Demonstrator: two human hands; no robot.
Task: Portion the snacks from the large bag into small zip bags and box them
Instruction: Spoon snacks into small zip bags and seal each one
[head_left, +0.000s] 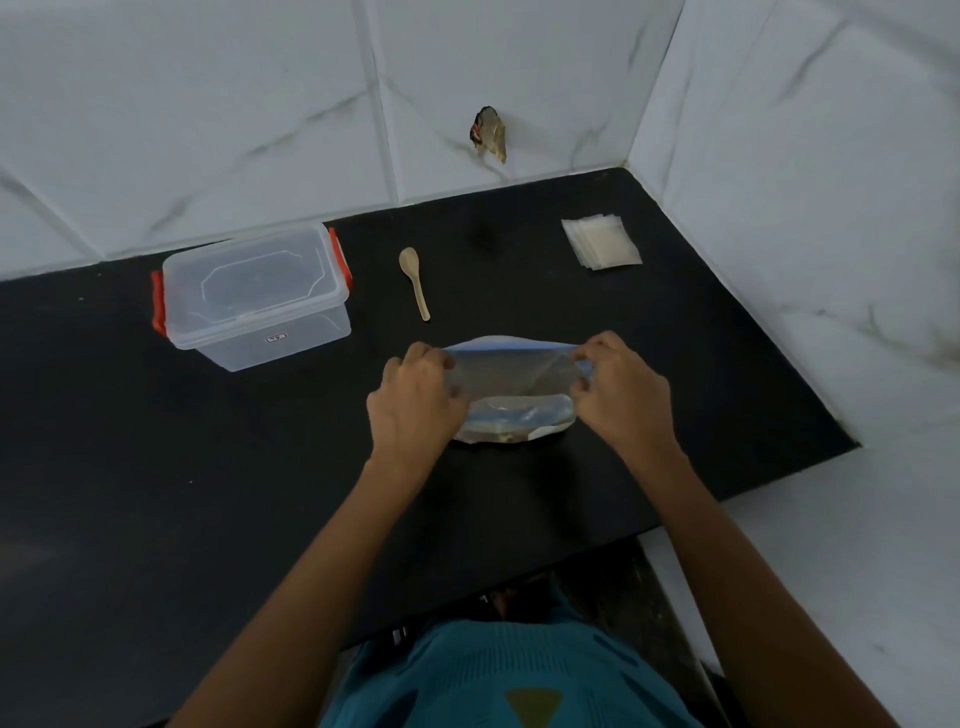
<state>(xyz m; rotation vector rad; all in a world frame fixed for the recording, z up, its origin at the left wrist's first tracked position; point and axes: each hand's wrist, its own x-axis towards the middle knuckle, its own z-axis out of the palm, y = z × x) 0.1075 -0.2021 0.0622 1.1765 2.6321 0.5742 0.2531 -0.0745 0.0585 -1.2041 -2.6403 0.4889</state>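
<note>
**Counter stock: one large bag in hand, box, spoon, zip bags**

Counter (156, 493): black, set into a corner of white marble-look tiled walls; a person stands at its near edge, both bare forearms reaching forward.

Large bag (511, 387): clear plastic with a blue strip along the top edge; stands at the middle of the counter, directly before the person; the mouth is stretched wide between the two hands; pale contents sit low inside, not clear enough to identify.

Left hand (415, 400): closed on the bag's left top corner, fingers pinching the rim; knuckles toward the camera.

Right hand (621, 387): closed on the bag's right top corner, fingers curled over the rim; held level with the left.

Box (254, 301): clear plastic, rectangular, lid on, red clips at both short ends; a small label on its near wall; sits on the counter behind and to the left of the bag, apart from it.

Spoon (414, 280): pale, small, lying flat between box and bag, bowl end pointing to the wall; touches neither.

Zip bags (602, 241): a thin, slightly fanned stack of small clear bags, flat; far right of the counter near the corner, well apart from the large bag.

Wall (519, 78): a ragged dark hole in the tile above the counter.
</note>
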